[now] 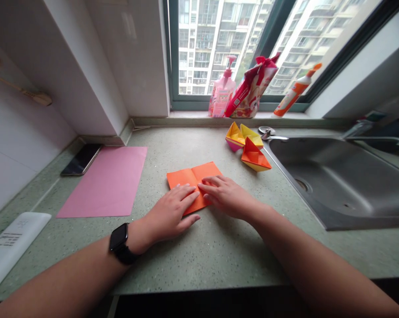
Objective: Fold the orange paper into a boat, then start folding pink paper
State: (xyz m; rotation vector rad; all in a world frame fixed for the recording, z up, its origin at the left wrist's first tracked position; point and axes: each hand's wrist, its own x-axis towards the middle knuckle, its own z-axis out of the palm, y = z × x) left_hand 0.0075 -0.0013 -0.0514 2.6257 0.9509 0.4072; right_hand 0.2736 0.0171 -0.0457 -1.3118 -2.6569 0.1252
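Observation:
A folded sheet of orange paper (183,175) lies on the speckled green counter, with a crease running down its middle. My left hand (172,210) rests on its near left part, fingers stretched out flat and thumb apart on the near side. On the right part lies my right hand (227,194), its fingers extended and pressing on the paper close to the crease. The fingertips of both hands almost meet at the middle. Both hands cover much of the near half of the sheet.
Folded paper boats (255,157) stand at the back right, beside the steel sink (351,176). A pink sheet (109,185) and a phone (81,160) lie left. A white slab-shaped object (15,247) sits front left. Bottles and a red bag (252,90) line the windowsill.

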